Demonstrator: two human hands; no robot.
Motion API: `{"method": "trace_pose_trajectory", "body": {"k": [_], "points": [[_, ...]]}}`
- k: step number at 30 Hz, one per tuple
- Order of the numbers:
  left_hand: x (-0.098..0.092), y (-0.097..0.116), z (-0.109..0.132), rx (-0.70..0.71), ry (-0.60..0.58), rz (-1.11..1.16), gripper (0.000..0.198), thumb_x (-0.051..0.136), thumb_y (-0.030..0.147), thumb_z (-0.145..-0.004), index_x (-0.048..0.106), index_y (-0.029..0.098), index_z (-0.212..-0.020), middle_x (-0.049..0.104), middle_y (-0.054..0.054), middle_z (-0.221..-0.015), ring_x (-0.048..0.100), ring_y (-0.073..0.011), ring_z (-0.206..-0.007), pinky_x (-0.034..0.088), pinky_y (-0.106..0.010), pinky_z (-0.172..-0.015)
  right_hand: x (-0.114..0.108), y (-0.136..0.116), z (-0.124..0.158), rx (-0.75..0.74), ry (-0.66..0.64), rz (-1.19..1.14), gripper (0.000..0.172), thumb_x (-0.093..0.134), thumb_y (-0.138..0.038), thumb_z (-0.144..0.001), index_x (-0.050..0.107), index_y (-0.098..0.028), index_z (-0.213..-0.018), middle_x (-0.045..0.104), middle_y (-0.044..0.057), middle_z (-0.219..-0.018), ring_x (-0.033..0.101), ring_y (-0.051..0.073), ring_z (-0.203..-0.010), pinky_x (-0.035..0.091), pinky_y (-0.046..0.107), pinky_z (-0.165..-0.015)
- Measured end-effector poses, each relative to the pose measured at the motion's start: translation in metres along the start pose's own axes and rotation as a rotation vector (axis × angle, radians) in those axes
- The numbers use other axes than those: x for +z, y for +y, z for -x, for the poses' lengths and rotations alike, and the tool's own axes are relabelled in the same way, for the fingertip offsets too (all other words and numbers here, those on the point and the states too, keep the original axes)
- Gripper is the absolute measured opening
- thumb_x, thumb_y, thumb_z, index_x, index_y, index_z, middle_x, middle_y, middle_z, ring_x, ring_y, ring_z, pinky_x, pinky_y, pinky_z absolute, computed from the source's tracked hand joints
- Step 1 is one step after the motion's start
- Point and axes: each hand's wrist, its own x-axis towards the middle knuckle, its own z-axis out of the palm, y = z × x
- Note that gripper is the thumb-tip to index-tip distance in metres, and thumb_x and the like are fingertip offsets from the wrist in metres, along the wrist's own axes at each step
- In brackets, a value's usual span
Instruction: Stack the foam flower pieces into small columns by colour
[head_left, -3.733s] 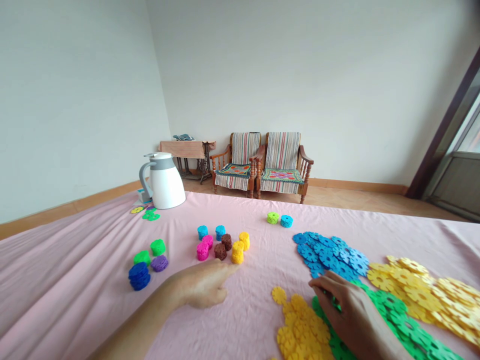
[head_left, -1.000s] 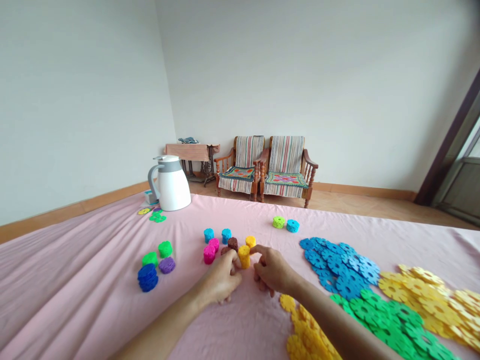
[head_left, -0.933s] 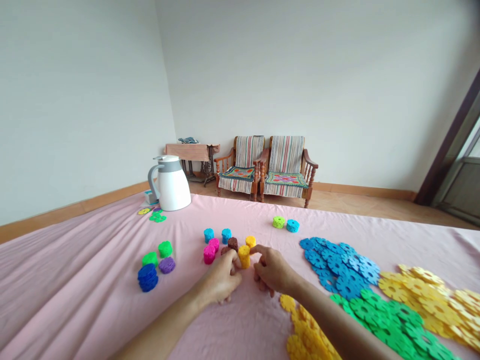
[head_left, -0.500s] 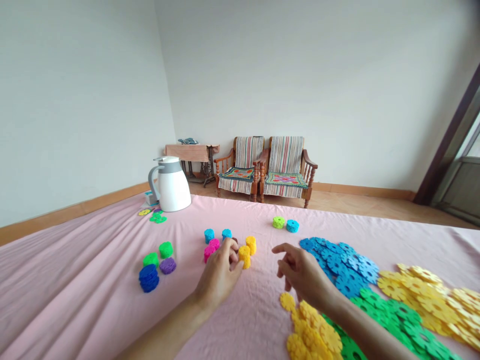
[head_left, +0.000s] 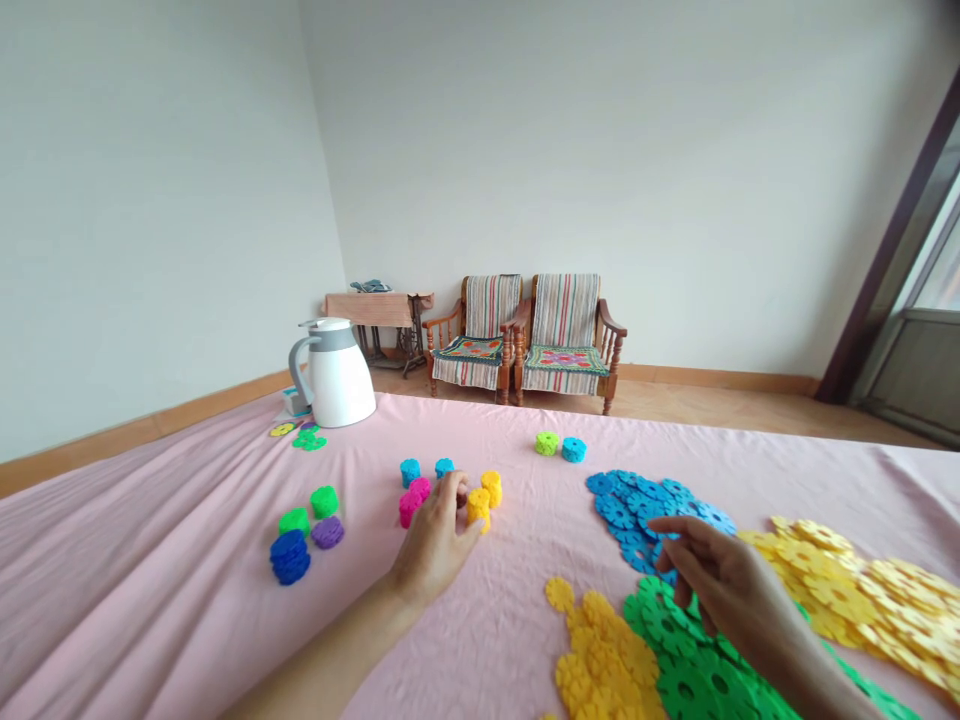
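My left hand point(head_left: 435, 532) rests on the pink cloth with its fingers curved against the nearer stack of yellow snowflake discs point(head_left: 478, 508); its thumb lies at the stack's front. A second yellow stack point(head_left: 491, 487) stands just behind. Dark brown discs, mostly hidden, show by the fingers. Pink stacks point(head_left: 410, 508) and light-blue stacks point(head_left: 409, 472) are left of and behind this hand. Over the loose blue discs point(head_left: 637, 505) and green discs point(head_left: 697, 655) hovers my right hand point(head_left: 724, 575), open, fingers loosely bent and apart, with nothing visible in them.
Green point(head_left: 325, 501), purple point(head_left: 328, 532) and dark-blue stacks point(head_left: 290, 556) stand at the left. Lime point(head_left: 547, 443) and light-blue stacks point(head_left: 574, 449) sit farther back. Loose orange-yellow discs point(head_left: 600, 650) and paler yellow discs point(head_left: 825, 570) lie right. A white jug point(head_left: 341, 380) stands back left.
My right hand has moved right and nearer to me, from the bare cloth to above the blue and green discs. My left hand stays at the yellow stack. The view has shifted slightly.
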Motion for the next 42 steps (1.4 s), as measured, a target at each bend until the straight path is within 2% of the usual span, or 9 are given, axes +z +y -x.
{"method": "trace_pose_trajectory", "body": {"k": [4, 8, 17, 24, 27, 30, 34, 38, 42], "points": [[0.004, -0.001, -0.003, -0.021, -0.047, 0.011, 0.04, 0.053, 0.016, -0.073, 0.041, 0.021, -0.111, 0.059, -0.004, -0.099, 0.057, -0.0195, -0.093, 0.046, -0.033, -0.082, -0.005, 0.002, 0.0, 0.005, -0.056, 0.051, 0.044, 0.042, -0.048, -0.077, 0.05, -0.017, -0.107, 0.058, 0.0, -0.067, 0.054, 0.012, -0.047, 0.038, 0.021, -0.033], [0.009, -0.005, -0.004, -0.035, -0.057, 0.012, 0.053, 0.054, 0.014, -0.071, 0.036, 0.02, -0.121, 0.06, -0.006, -0.098, 0.059, -0.0201, -0.09, 0.046, -0.034, -0.08, -0.006, -0.002, 0.003, -0.021, -0.077, 0.1, 0.042, 0.041, -0.046, -0.079, 0.052, -0.017, -0.106, 0.059, 0.001, -0.068, 0.055, 0.011, -0.048, 0.039, 0.021, -0.037], [0.011, -0.006, -0.004, -0.041, -0.063, 0.016, 0.063, 0.053, 0.014, -0.072, 0.03, 0.02, -0.131, 0.062, -0.004, -0.09, 0.06, -0.0188, -0.083, 0.046, -0.031, -0.074, 0.002, -0.002, 0.007, -0.048, 0.02, 0.14, 0.043, 0.039, -0.05, -0.076, 0.058, -0.018, -0.097, 0.059, -0.001, -0.06, 0.053, 0.011, -0.042, 0.034, 0.021, -0.034], [0.011, -0.007, -0.004, -0.057, -0.069, 0.005, 0.061, 0.052, 0.016, -0.074, 0.03, 0.019, -0.131, 0.061, -0.003, -0.089, 0.06, -0.019, -0.08, 0.047, -0.033, -0.074, -0.003, 0.007, 0.0, -0.004, -0.098, 0.171, 0.04, 0.04, -0.048, -0.077, 0.054, -0.019, -0.1, 0.061, -0.001, -0.065, 0.055, 0.012, -0.045, 0.038, 0.022, -0.038], [0.01, -0.007, -0.004, -0.034, -0.045, 0.0, 0.06, 0.054, 0.015, -0.072, 0.033, 0.02, -0.129, 0.061, -0.004, -0.094, 0.059, -0.0193, -0.086, 0.048, -0.033, -0.078, -0.004, 0.008, 0.001, -0.011, -0.114, 0.17, 0.037, 0.04, -0.047, -0.078, 0.054, -0.02, -0.1, 0.061, -0.001, -0.066, 0.056, 0.012, -0.046, 0.039, 0.022, -0.04], [0.004, -0.001, -0.004, 0.02, -0.022, -0.029, 0.047, 0.055, 0.015, -0.072, 0.045, 0.022, -0.117, 0.058, -0.005, -0.103, 0.057, -0.0198, -0.094, 0.047, -0.033, -0.083, -0.003, 0.01, 0.001, -0.029, -0.106, 0.177, 0.036, 0.039, -0.047, -0.08, 0.054, -0.021, -0.1, 0.062, -0.001, -0.067, 0.056, 0.012, -0.046, 0.039, 0.022, -0.041], [-0.007, 0.01, -0.005, 0.091, -0.053, -0.104, 0.027, 0.055, 0.017, -0.075, 0.057, 0.023, -0.101, 0.055, -0.004, -0.103, 0.055, -0.0198, -0.094, 0.046, -0.033, -0.083, -0.003, 0.014, 0.001, -0.025, -0.122, 0.202, 0.036, 0.038, -0.046, -0.081, 0.053, -0.021, -0.1, 0.062, -0.001, -0.067, 0.056, 0.012, -0.047, 0.039, 0.023, -0.042], [-0.008, 0.01, -0.006, 0.096, -0.079, -0.129, 0.032, 0.059, 0.016, -0.071, 0.057, 0.023, -0.103, 0.055, -0.004, -0.103, 0.054, -0.0202, -0.094, 0.046, -0.032, -0.082, -0.003, 0.014, 0.0, -0.048, -0.127, 0.227, 0.035, 0.037, -0.045, -0.082, 0.053, -0.02, -0.1, 0.06, -0.002, -0.065, 0.055, 0.012, -0.047, 0.04, 0.024, -0.045], [-0.003, 0.005, -0.007, 0.09, -0.105, -0.12, 0.032, 0.055, 0.019, -0.076, 0.054, 0.023, -0.107, 0.056, -0.004, -0.107, 0.054, -0.021, -0.098, 0.044, -0.033, -0.084, -0.002, 0.012, 0.001, -0.055, -0.12, 0.225, 0.035, 0.037, -0.046, -0.081, 0.055, -0.021, -0.097, 0.059, -0.003, -0.062, 0.055, 0.013, -0.047, 0.039, 0.024, -0.046]]}}
